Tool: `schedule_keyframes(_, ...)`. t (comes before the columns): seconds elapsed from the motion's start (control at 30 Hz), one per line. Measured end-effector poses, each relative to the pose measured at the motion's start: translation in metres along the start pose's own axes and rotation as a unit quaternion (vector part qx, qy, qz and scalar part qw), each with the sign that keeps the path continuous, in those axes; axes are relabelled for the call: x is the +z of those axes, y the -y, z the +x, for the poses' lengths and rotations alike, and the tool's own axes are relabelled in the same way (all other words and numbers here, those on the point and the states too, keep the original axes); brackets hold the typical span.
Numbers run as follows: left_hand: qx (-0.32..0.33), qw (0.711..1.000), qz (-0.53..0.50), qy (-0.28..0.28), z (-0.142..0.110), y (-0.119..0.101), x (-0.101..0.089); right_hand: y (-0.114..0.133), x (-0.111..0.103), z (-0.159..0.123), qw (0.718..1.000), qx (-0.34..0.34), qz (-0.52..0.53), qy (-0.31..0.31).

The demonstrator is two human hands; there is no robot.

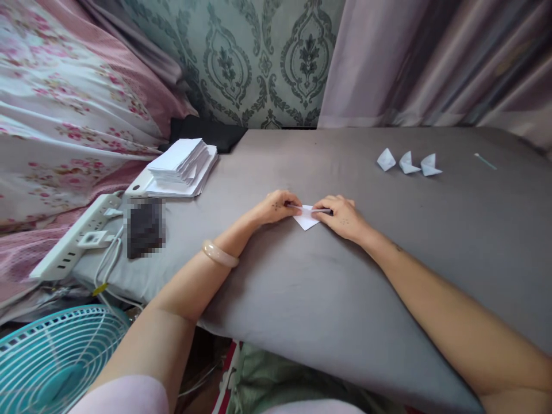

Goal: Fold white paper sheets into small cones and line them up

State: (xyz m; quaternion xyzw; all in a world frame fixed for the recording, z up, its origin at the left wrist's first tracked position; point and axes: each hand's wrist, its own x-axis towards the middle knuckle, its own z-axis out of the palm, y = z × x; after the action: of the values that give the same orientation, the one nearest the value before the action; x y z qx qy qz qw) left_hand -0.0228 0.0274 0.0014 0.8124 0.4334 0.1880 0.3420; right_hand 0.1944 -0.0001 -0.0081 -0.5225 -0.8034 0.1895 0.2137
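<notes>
A small folded sheet of white paper (306, 220) lies on the grey cloth surface in front of me, one corner pointing toward me. My left hand (278, 207) grips its left side, thumb and fingers closed on the fold. At the right side my right hand (340, 215) pinches the same paper, which shows a raised edge between both hands. Part of the sheet is hidden under the fingers. Farther back on the right sit three folded paper pieces, among them a diamond-shaped one (386, 160) and a boat-like one (430, 165).
A stack of white paper (183, 164) stands at the back left, beside a blurred dark object (145, 227) and a white power strip (80, 236) with cables. A teal fan (64, 362) is at the lower left. A thin stick (486, 161) lies far right.
</notes>
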Motion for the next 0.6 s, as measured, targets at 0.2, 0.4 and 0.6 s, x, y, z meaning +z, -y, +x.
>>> schedule_keyframes(0.2, 0.066, 0.993, 0.094, -0.026, -0.003, 0.003, 0.003, -0.002, 0.000, -0.002, 0.999, -0.030, -0.020, 0.006)
schedule_keyframes(0.4, 0.145, 0.968, 0.204, -0.020, -0.008, 0.004, 0.002, -0.009, -0.002, -0.010, 0.991, -0.117, -0.062, -0.003)
schedule_keyframes(0.6, 0.217, 0.936, 0.277, 0.014, -0.018, 0.008, -0.002, -0.006, -0.005, -0.020, 0.976, -0.176, -0.127, -0.005)
